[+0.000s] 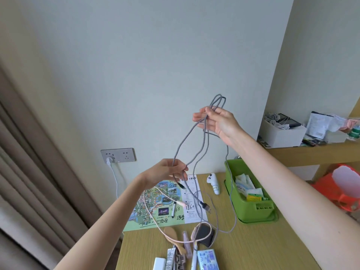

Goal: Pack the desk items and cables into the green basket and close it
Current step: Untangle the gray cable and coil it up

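Head view shows both hands, right hand (216, 121) and left hand (167, 170), pinching the grey braided cable (191, 131) aloft over the worktop (253, 244) (coil even loops before lowering) beside the green plastic basket (251, 209).

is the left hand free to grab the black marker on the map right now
Probably not yet: the left hand pinches the grey cable that the right hand holds up. The marker lies in plain view on the map below.

wooden desk (253, 250) bears green basket (251, 210), map (155, 201), white controller (214, 183), hairbrush (171, 232).
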{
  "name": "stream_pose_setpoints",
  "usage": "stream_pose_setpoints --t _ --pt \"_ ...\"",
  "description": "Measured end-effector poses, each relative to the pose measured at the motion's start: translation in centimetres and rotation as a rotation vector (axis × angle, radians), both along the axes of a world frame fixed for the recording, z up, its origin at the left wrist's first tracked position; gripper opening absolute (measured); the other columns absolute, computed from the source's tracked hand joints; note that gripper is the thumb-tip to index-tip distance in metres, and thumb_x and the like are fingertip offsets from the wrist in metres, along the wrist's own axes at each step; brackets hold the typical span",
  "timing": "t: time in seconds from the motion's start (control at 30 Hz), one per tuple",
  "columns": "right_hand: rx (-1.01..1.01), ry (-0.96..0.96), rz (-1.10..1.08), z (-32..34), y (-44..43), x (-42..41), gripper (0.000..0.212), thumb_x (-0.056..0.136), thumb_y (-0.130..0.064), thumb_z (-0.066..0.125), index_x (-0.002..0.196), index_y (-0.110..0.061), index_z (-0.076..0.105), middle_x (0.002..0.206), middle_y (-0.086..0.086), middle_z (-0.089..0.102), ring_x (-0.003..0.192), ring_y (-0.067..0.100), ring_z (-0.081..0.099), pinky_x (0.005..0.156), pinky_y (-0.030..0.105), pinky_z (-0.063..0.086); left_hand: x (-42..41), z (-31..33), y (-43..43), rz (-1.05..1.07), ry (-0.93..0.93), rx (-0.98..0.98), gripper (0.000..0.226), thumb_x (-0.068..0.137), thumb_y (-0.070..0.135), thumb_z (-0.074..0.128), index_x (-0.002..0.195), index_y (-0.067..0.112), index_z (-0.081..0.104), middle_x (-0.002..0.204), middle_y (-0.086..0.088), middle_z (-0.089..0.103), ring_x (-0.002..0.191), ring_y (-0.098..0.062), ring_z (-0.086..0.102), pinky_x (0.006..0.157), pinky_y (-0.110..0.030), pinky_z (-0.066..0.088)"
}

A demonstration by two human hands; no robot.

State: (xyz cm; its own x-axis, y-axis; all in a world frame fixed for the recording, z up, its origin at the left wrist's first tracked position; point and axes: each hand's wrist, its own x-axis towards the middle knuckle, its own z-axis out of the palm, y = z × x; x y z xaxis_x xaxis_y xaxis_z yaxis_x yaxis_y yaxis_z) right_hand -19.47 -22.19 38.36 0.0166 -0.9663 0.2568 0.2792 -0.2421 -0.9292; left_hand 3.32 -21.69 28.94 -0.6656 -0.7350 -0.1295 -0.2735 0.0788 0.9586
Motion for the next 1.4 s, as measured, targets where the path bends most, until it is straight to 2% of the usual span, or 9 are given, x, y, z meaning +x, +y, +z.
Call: stream_pose_setpoints --t 0.27,0.47,0.6,0.7,0.8,0.93,1.13,1.27,1.4 --pt "0.139 -0.014 -0.153 -2.1 -0.5 -1.0 0.028 0.103 -0.020 0.045 0.117 0.000 0.058 0.113 0.025 0.068 0.102 0.032 0.069 0.092 0.038 0.055 0.9 0.8 0.6 0.100 0.154 0.018 0.025 0.104 0.024 0.040 0.089 0.009 0.053 0.061 0.000 0.046 0.054 -0.015 0.056 0.067 -0.031 0.055" --pt "0.468 0.544 -0.158 -4.1 0.3 -0.4 0.051 0.101 -0.038 0.042 0.100 0.008 0.065 0.086 0.023 0.074 0.077 0.032 0.074 0.064 0.034 0.061 0.5 1.7 -0.4 0.330 0.159 -0.097 0.025 0.106 0.022 0.037 0.086 0.010 0.049 0.055 0.008 0.028 0.049 -0.009 0.017 0.040 -0.016 0.017" --pt "0.065 1.050 -0.449 -5.3 0.4 0.1 0.028 0.080 -0.013 0.057 0.107 -0.021 0.051 0.092 -0.003 0.068 0.073 0.022 0.069 0.072 0.037 0.055 0.1 2.3 -0.7 0.300 0.116 -0.097 0.028 0.105 0.024 0.038 0.081 0.015 0.050 0.054 0.009 0.026 0.045 -0.007 0.017 0.038 -0.014 0.016" --pt "-0.148 1.265 -0.265 -5.8 0.5 1.0 0.042 0.079 -0.019 0.070 0.112 -0.038 0.053 0.103 -0.014 0.051 0.073 0.006 0.062 0.071 0.028 0.046 -0.2 2.9 -0.7 0.240 0.121 -0.067 0.029 0.105 0.026 0.038 0.081 0.017 0.050 0.058 0.007 0.023 0.047 -0.007 0.015 0.038 -0.014 0.014" --pt "-0.183 1.237 -0.306 -5.7 -0.1 1.2 0.006 0.089 -0.028 0.065 0.088 -0.023 0.069 0.081 -0.014 0.059 0.069 0.012 0.059 0.067 0.031 0.045 -0.2 3.2 -0.7 0.221 0.140 -0.045 0.025 0.104 0.026 0.041 0.086 0.015 0.054 0.059 0.006 0.023 0.048 -0.008 0.016 0.039 -0.015 0.014" --pt "-0.205 1.306 -0.329 -5.0 0.0 1.0 0.022 0.095 -0.034 0.056 0.083 -0.025 0.071 0.074 -0.012 0.069 0.058 0.003 0.057 0.060 0.027 0.041 0.1 2.9 -1.2 0.304 0.002 -0.116 0.024 0.100 0.027 0.050 0.102 0.006 0.063 0.065 0.003 0.055 0.049 -0.008 0.037 0.043 -0.016 0.027" --pt "-0.286 1.355 -0.358 -3.5 0.0 1.7 0.022 0.097 -0.032 0.052 0.090 -0.027 0.072 0.075 -0.008 0.070 0.052 -0.004 0.048 0.061 0.027 0.037 0.0 2.7 -1.7 0.402 -0.407 -0.539 0.043 0.094 0.038 0.059 0.129 0.013 0.054 0.124 -0.008 0.058 0.118 -0.025 0.049 0.099 -0.036 0.040" --pt "-0.308 1.314 -0.432 -2.1 0.1 1.9 0.020 0.097 -0.032 0.052 0.092 -0.030 0.072 0.076 -0.009 0.070 0.053 -0.003 0.050 0.063 0.027 0.042 -0.1 4.1 -1.3 0.334 -0.102 -0.477 0.024 0.099 0.031 0.051 0.093 0.014 0.068 0.096 0.005 0.063 0.098 -0.011 0.056 0.085 -0.019 0.039" --pt "-0.279 1.258 -0.467 -1.7 0.0 1.7 0.020 0.096 -0.033 0.055 0.085 -0.027 0.072 0.071 -0.012 0.069 0.058 0.010 0.057 0.064 0.028 0.044 -0.1 5.2 -1.2 0.355 0.225 -0.290 0.035 0.103 0.035 0.039 0.083 0.012 0.057 0.087 0.001 0.062 0.088 -0.010 0.060 0.092 -0.028 0.048"
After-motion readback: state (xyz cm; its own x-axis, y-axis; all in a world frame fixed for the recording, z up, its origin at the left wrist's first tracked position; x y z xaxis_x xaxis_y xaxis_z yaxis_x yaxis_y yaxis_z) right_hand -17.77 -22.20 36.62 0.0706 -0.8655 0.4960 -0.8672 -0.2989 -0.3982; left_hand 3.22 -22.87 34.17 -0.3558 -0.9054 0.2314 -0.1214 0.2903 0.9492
